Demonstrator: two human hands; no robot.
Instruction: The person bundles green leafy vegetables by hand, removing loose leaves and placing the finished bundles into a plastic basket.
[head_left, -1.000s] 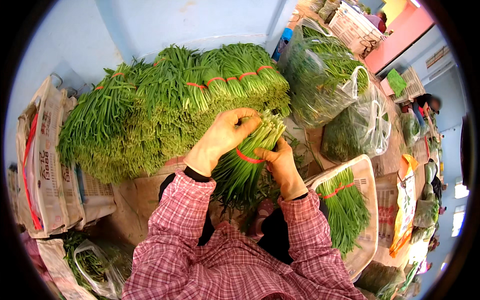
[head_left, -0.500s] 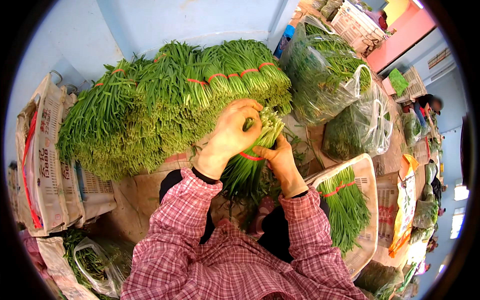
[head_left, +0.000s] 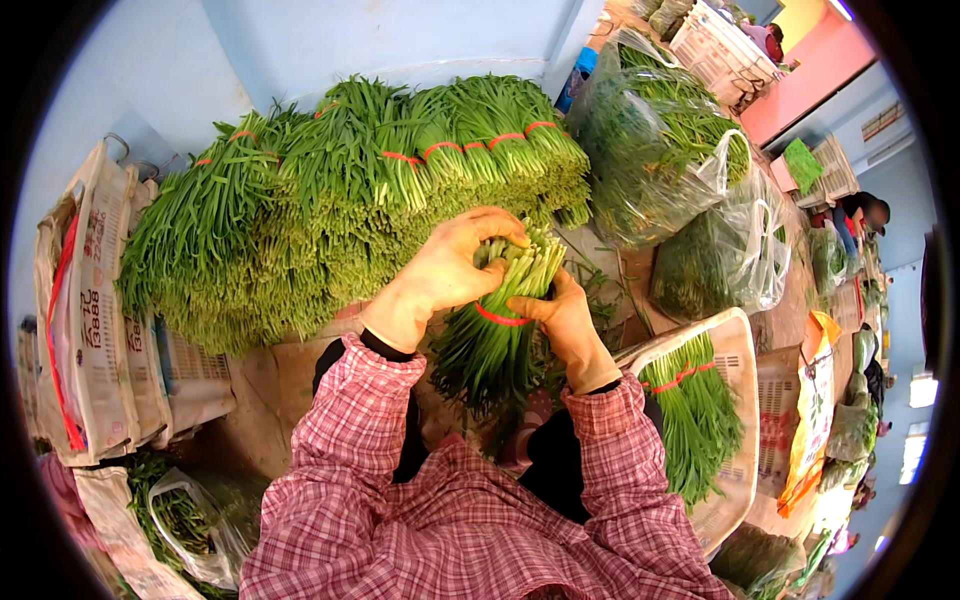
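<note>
Head view — both hands [head_left: 440, 265] [head_left: 567, 325] on greens [head_left: 492, 362], red-banded

Green bundle [head_left: 492, 362], pink plaid sleeves [head_left: 352, 415]

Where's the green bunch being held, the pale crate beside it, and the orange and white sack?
Held green bunch [head_left: 490, 350]: head view, on its dark leaves.
Pale crate [head_left: 737, 375]: head view, on its right inner wall.
Orange and white sack [head_left: 810, 415]: head view, on its white middle.
</note>
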